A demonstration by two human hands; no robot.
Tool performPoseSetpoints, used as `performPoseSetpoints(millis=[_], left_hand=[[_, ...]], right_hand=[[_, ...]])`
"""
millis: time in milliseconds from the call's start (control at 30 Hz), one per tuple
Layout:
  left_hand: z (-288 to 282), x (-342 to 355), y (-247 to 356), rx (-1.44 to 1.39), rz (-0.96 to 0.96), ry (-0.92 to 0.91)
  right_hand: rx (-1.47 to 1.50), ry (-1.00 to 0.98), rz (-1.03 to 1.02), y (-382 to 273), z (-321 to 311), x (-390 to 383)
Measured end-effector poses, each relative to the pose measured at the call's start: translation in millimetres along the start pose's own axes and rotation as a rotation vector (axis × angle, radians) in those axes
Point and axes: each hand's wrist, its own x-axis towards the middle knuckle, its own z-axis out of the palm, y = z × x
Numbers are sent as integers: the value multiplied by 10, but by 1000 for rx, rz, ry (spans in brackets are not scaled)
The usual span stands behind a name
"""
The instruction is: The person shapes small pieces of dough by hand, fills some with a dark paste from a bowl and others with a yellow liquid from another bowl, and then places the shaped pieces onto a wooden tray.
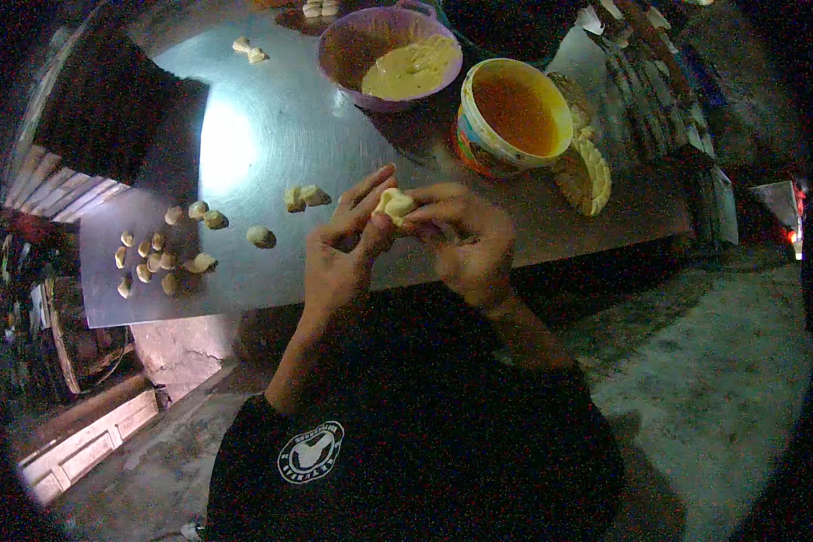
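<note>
A small piece of pale dough [394, 205] is held up between my two hands, over the near edge of the metal table [298, 117]. My left hand [345, 237] pinches it from the left with thumb and fingers. From the right, the fingers of my right hand [470, 237] close on its other side; their tips are partly hidden. Left of my hands a round dough ball [260, 237] lies on the table. Just beyond it sits a pair of dough lumps [305, 197].
Several small dough pieces [156, 260] lie at the table's left end. At the back stands a purple basin [334, 77] with yellow dough or batter inside. Right of it, a bucket [474, 135] holds something orange. A pale yellow, scalloped-edged thing [594, 181] lies beside the bucket.
</note>
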Motion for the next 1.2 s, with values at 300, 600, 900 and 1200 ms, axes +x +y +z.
performPoseSetpoints(millis=[300,600,900,1200], left_hand=[[-42,-215,75,108,-140,113],[-589,-357,77,92,216,-14],[-1550,-262,49,-16,-449,119],[-2276,-396,-712,54,-355,289]], right_hand=[[-348,-152,-238,-476,113,71],[-153,-318,-13,-458,413,478],[-81,-615,130,-244,1239,958],[31,-440,842,489,2349,776]])
